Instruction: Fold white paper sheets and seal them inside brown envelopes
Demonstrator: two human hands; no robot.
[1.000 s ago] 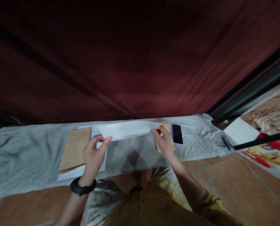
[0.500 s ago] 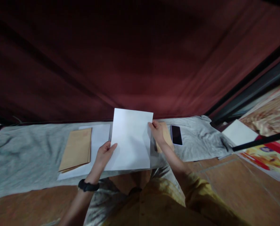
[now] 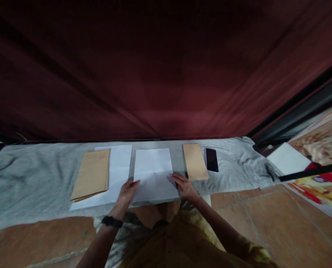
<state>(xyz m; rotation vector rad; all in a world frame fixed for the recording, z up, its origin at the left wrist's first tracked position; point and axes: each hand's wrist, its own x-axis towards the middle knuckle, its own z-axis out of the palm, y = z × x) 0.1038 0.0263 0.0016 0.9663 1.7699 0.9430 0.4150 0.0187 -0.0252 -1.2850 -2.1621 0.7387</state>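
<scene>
A white sheet of paper [image 3: 154, 165] lies nearly flat on the grey cloth in front of me, with a faint bend across its middle. My left hand [image 3: 126, 193] pinches its left edge, thumb on top. At the right edge, my right hand [image 3: 184, 186] holds the sheet with its fingertips; the thumb is hard to see. Left of the sheet, brown envelopes [image 3: 91, 173] rest partly over more white paper [image 3: 120, 162]. Another brown envelope [image 3: 195, 162] lies just beyond my right hand.
A phone [image 3: 211, 160] lies right of the single envelope on the grey cloth [image 3: 238, 163]. A dark red curtain [image 3: 166, 93] hangs behind. At the far right are a dark metal bar [image 3: 313, 172], a white square piece [image 3: 288, 158] and a red and yellow printed package [image 3: 319, 190].
The sheet has come down from a raised position onto the cloth. Both hands moved nearer to me, and the right hand slid lower along its edge, uncovering the right envelope.
</scene>
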